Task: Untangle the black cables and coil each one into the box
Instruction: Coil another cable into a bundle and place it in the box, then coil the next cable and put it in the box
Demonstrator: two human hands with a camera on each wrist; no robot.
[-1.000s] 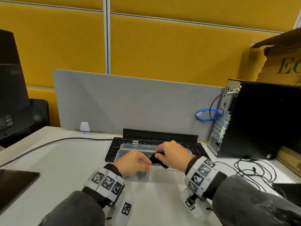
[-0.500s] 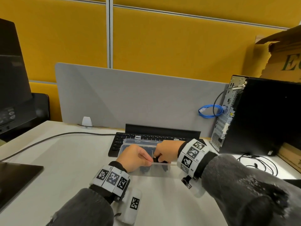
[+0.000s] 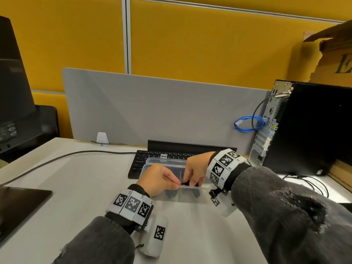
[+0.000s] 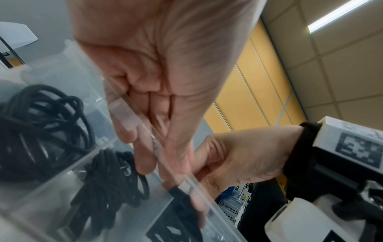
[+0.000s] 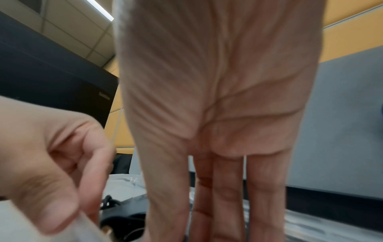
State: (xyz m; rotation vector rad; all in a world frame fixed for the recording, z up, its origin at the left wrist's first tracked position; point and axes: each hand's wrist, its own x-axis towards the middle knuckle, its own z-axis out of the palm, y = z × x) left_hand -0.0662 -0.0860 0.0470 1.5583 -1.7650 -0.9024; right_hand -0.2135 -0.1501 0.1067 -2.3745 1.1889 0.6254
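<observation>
Stowing step: right hand [image 3: 194, 168], fingers straight, presses a coiled black cable [image 4: 107, 181] into the clear box [image 3: 190, 196] whose rim the left hand [image 3: 159, 180] pinches; next, likely release.

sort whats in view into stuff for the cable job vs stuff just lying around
For the job:
clear plastic box
coiled black cables
left hand
right hand

Lying about:
keyboard
computer tower
blue cable
loose cables by the tower

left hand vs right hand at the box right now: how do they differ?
Left hand is curled, pinching the near rim of the clear box; right hand reaches down into it with fingers straighter. Left stays outside at the wall; right's fingertips are among the black cables. Both meet at the same near edge.
</observation>
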